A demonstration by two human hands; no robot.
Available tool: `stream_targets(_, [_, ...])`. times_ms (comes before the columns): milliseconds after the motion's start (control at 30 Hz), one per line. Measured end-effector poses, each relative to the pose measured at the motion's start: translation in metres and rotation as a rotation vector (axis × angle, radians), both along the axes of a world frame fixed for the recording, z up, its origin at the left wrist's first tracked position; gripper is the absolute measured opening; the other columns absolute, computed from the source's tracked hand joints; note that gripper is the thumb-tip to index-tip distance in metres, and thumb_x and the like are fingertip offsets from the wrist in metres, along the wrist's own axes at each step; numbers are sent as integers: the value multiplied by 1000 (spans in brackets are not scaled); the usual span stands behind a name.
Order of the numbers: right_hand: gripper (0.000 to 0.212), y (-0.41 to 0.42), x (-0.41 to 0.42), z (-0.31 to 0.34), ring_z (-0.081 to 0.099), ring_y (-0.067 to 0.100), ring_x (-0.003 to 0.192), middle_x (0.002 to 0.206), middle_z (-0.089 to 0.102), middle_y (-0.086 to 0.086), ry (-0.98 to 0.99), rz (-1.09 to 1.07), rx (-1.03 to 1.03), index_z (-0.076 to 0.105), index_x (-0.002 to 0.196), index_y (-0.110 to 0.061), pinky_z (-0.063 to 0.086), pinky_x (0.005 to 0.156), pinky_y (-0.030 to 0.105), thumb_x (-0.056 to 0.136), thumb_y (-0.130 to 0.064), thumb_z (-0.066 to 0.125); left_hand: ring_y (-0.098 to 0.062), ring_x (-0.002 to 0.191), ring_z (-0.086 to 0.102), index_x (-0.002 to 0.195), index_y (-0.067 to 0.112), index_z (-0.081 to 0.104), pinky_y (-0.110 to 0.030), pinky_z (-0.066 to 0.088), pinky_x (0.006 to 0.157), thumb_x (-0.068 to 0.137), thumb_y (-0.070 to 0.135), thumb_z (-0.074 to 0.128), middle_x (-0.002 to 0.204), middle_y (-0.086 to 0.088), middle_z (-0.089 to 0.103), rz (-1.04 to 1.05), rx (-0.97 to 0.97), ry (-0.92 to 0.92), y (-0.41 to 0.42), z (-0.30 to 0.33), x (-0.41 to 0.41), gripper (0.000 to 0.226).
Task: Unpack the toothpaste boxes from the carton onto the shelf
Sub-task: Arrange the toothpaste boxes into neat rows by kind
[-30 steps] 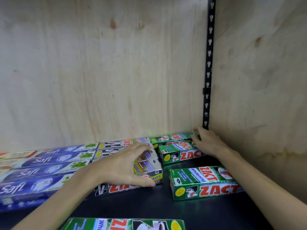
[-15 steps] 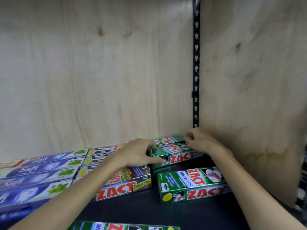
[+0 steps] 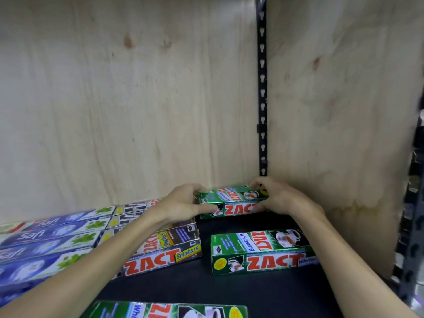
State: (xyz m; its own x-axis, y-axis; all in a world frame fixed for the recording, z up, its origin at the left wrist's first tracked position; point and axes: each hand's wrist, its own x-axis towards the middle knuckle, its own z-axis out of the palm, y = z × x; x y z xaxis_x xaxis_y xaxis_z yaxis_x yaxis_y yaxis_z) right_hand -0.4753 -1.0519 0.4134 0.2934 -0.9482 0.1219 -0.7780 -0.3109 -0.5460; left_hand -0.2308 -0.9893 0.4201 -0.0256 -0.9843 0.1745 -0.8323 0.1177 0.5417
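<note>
Plywood-backed shelf [image 3: 252, 285]: hands [image 3: 231, 203] grip green ZACT box [image 3: 231, 200], probably Whitening.

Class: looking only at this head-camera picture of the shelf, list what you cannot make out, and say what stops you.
- Back green box: both ends hidden by the left hand and right hand; whether it is one box or a stack is unclear.
- Bottom green box: cut off by the lower edge.
- Carton: out of view.
- Blue boxes: small print blurred.
</note>
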Motion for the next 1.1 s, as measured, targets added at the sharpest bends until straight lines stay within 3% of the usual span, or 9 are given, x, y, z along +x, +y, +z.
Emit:
stream_targets(133, [67,14,10,7,49,20,125,140,50,1,-3,31,-167,50,139,-26,42,101,35,80,-30,82,-8,75,64,131,24,59,-29,53,72,86,38,78,111,3,68,9,-68,172,15,1,14,50])
stream_targets(233, [68,37,19,9,47,19,129,142,49,1,-64,58,-259,49,141,-26,42,107,37,81,-35,80,-16,93,71,129,25,59,-29,61,75,89,29,76,115,3,69,0,-120,295,36,-1,31,44])
stream_targets(300, [70,56,27,10,45,18,131,142,50,-1,-62,90,-271,47,142,-27,41,110,40,82,-42,78,-3,105,64,129,25,58,-12,53,79,90,27,75,120,9,65,8,-165,258,55,0,47,42])
stream_targets(433, [74,93,58,9,43,21,128,137,54,-1,17,124,-331,51,139,-27,40,108,44,77,-62,73,-6,113,63,128,20,60,-26,47,105,91,17,74,124,6,66,72,-175,236,92,-3,86,40])
stream_targets(567, [76,120,100,4,49,20,120,127,57,0,27,152,-340,60,129,-20,43,102,38,73,-71,71,-16,118,63,119,29,61,-38,52,102,91,15,73,123,3,67,162,-146,195,119,-7,123,34])
stream_targets(733, [67,150,131,-1,56,23,107,117,55,4,20,61,-360,65,113,-14,49,93,39,75,-69,72,-19,122,51,126,11,59,-28,37,104,97,35,64,124,-1,55,310,-335,-112,141,-9,126,38])
stream_targets(833, [48,168,142,-1,59,29,97,101,58,10,-20,26,-347,63,79,-26,52,87,44,84,-73,57,-15,108,56,108,16,66,-29,43,96,101,34,55,108,4,62,272,-427,-72,160,-4,108,22])
stream_targets(967, [47,201,144,10,49,22,63,64,48,5,-170,246,-237,46,65,-21,39,60,26,108,-38,33,-9,108,60,118,27,67,-29,45,93,101,56,43,115,11,67,197,-168,46,178,-2,90,42])
stream_targets(1100, [30,210,144,9,59,11,77,84,67,3,-264,362,20,63,88,-13,44,75,31,101,-21,37,-9,131,50,139,36,55,-34,37,111,83,87,37,140,16,57,169,-73,163,187,-3,98,79])
